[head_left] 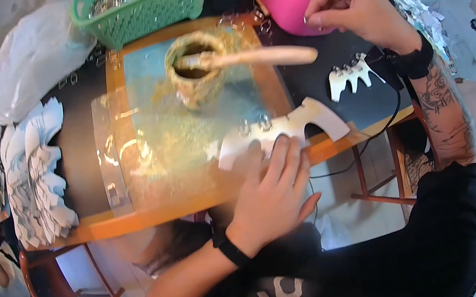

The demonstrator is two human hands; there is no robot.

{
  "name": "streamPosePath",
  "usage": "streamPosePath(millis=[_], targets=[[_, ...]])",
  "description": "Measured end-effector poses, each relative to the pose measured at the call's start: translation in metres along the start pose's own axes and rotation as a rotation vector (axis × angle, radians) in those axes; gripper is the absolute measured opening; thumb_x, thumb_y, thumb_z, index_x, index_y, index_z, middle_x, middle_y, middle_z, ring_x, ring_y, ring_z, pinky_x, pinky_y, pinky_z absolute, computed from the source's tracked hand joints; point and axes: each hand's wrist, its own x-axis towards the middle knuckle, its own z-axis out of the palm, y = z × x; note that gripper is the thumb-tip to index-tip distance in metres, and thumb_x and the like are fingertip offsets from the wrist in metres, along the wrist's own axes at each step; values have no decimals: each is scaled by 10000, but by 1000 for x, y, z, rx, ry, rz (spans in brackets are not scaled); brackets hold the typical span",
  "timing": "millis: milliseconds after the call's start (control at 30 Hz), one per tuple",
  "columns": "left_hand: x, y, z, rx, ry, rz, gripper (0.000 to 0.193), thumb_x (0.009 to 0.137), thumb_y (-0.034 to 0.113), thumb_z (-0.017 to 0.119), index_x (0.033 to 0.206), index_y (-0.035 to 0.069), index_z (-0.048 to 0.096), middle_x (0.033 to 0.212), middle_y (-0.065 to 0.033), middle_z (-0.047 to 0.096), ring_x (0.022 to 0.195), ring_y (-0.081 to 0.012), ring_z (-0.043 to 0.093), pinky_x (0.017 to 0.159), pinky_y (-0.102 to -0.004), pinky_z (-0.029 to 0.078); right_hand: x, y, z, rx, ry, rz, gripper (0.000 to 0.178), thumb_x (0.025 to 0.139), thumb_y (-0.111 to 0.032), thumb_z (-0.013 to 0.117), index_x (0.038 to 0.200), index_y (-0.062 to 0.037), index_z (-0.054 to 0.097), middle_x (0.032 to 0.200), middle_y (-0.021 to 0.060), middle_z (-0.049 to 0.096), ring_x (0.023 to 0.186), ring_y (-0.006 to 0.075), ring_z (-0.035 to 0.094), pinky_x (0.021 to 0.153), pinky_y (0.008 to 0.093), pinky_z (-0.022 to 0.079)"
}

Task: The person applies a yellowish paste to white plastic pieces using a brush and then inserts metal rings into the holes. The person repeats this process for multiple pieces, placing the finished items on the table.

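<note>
My left hand (277, 187) lies with fingers stretched out on a white cut-out strip (322, 124) with a scalloped edge, at the front of the table. Two small metal buckles (265, 123) sit along the strip's far edge. Beside the pink bin (284, 5), my right hand (356, 10) is raised with thumb and forefinger pinched. A tiny shiny metal piece (306, 20) shows at those fingertips; its exact shape is too small to tell. Below this hand lies another white cut-out piece (355, 77) with several metal buckles along its upper edge.
A glue-crusted pot (196, 89) stands mid-table, a wooden-handled brush (273, 54) across its mouth. Behind it is a green basket (149, 15) of metal pieces. Stacked white cut-outs (35, 176) and a plastic bag (35, 63) are left. A black cable (369, 142) hangs right; other people sit nearby.
</note>
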Motion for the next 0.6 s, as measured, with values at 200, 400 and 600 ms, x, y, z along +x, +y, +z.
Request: streamPosePath(millis=[200,400,600], targets=[[7,8,13,-1,-15,39,700,897,483,656,1345,-51,581,1508,-280,483,1401,-405,455,1178,-498,354,-24,9,64,12,-190,50,168,873,-49,732,1019,33,745,864,51,720,779,98,649,717,266,521],[8,6,22,66,-14,31,730,911,479,642,1381,-71,547,1501,-290,487,1406,-406,453,1196,-488,332,-34,1,81,-23,-297,124,163,845,-92,750,940,40,771,762,124,737,712,162,709,668,268,536],[5,9,26,117,-34,9,724,938,487,608,1406,-60,536,1504,-257,505,1415,-372,455,1181,-495,333,-34,25,93,-92,-268,-55,162,829,-128,772,935,-6,790,802,85,720,738,203,691,693,317,525]])
